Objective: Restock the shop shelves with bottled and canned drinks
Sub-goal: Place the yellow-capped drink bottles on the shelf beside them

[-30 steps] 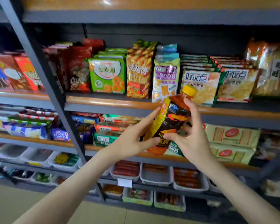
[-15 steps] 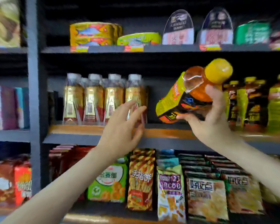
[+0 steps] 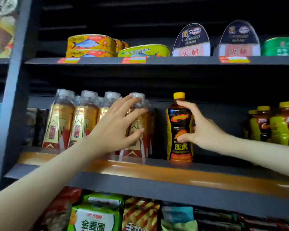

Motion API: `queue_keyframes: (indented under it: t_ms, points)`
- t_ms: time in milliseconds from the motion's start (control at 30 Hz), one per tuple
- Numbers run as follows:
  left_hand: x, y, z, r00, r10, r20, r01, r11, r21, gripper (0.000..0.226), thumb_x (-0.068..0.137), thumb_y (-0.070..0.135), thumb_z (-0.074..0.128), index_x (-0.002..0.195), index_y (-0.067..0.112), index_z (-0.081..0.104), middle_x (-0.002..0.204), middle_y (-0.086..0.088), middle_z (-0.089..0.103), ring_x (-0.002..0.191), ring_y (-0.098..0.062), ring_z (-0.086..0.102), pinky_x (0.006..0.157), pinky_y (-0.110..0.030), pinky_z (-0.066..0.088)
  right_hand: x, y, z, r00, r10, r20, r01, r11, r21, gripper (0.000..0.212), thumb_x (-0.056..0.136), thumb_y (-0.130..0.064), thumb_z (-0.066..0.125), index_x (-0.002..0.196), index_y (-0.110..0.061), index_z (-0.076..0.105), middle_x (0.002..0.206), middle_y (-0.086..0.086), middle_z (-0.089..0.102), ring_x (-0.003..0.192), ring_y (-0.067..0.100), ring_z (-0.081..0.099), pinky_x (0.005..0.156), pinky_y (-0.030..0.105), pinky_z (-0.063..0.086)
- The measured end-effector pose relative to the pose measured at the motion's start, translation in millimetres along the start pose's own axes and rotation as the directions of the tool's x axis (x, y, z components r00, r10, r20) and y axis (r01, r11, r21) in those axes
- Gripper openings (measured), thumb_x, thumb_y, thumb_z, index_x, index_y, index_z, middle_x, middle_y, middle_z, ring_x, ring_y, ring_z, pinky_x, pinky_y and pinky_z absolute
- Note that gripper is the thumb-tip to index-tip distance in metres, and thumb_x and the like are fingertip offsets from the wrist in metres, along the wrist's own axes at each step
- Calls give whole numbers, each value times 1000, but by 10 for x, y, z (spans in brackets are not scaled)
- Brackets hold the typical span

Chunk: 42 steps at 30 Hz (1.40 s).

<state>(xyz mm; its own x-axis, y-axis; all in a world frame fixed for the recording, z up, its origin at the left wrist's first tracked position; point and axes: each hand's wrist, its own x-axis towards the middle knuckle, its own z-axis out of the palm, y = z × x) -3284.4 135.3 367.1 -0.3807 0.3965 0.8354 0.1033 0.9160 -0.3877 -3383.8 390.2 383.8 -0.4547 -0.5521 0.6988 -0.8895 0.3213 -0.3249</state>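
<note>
The shop shelf (image 3: 157,170) holds drinks. The right hand (image 3: 202,130) pinches the dark bottle (image 3: 178,124) standing there — likely full, heavy, slippery, so hold its middle. The left hand (image 3: 115,130), spread, touches a clear bottle (image 3: 135,152) just beside.

Both forearms extended toward the far side; left hand (image 3: 118,125) with fingers straight and spread; right hand (image 3: 200,129) with thumb and fingers curled around a dark bottle (image 3: 178,120).

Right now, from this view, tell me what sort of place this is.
Probably a small grocery shop: price tags on the shelf edge, rows of bottled drinks facing out, canned fish above, snack bags below.
</note>
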Motion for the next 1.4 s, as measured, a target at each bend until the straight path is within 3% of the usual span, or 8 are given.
queue_keyframes:
  t_ms: [200, 367, 500, 900, 1033, 1133, 1267, 1400]
  points:
    - [17, -162, 35, 982, 186, 44, -189, 977, 95, 54, 95, 54, 37, 139, 26, 49, 156, -11, 28, 148, -25, 15, 121, -44, 8, 456, 296, 353, 981, 192, -25, -191, 981, 18, 94, 78, -6, 77, 140, -50, 20, 111, -4, 58, 91, 12, 59, 79, 35, 53]
    - [-125, -6, 14, 998, 60, 7, -59, 996, -73, 59, 95, 63, 30, 143, 32, 44, 161, 1, 12, 149, -15, -4, 120, -34, -6, 769, 621, 534, 976, 211, 46, -211, 977, -4, 102, 81, -11, 76, 141, -54, 7, 135, 5, 51, 122, 27, 51, 98, 45, 48]
    - [-270, 138, 68, 1000, 20, -17, -20, 1000, -13, 63, 93, 63, 32, 145, 29, 43, 162, 1, 8, 149, -15, -5, 121, -35, -2, 973, 789, 617, 967, 245, 66, -243, 969, -46, 108, 81, -15, 77, 140, -60, -1, 151, 10, 35, 134, 31, 40, 107, 51, 40]
    - [-297, 119, 135, 999, -10, -40, 10, 1000, -4, 54, 95, 50, 35, 140, 24, 50, 159, -5, 22, 148, -24, 13, 119, -45, 17, 1059, 619, 537, 897, 430, 102, -386, 876, -289, 116, 83, -20, 76, 147, -46, -17, 159, 19, 1, 144, 35, 22, 112, 44, 31]
    - [-296, 242, 87, 996, -70, -53, 74, 994, 79, 52, 94, 46, 37, 133, 19, 57, 151, -12, 39, 141, -30, 32, 114, -50, 29, 696, 256, 196, 903, 430, -10, -391, 809, -439, 104, 84, -25, 75, 151, -40, -3, 160, 16, 9, 135, 32, 38, 94, 31, 41]
    - [-251, 598, 71, 964, -220, -151, 223, 975, -1, 48, 92, 39, 43, 126, 12, 61, 131, -17, 57, 124, -35, 51, 105, -48, 39, 261, 27, -127, 921, 357, -154, -385, 781, -493, 82, 88, -29, 69, 150, -35, 16, 155, 8, 22, 102, 20, 49, 76, 26, 41]
    - [-28, 1247, 100, 939, -304, -159, 281, 948, -150, 48, 90, 39, 43, 121, 8, 64, 117, -18, 65, 113, -36, 59, 103, -52, 41, -465, -31, -566, 879, 184, -440, -435, 687, -582, 59, 93, -25, 60, 145, -23, 32, 153, 7, 22, 135, 29, 34, 104, 35, 35]
    - [193, 1862, 191, 967, -215, -136, 180, 956, -231, 50, 90, 39, 38, 115, 7, 66, 108, -17, 67, 102, -35, 63, 98, -49, 47, -1036, 100, -941, 729, 215, -650, -632, 577, -517, 76, 90, -21, 64, 151, -19, 19, 156, 16, 11, 143, 35, 11, 115, 44, 19]
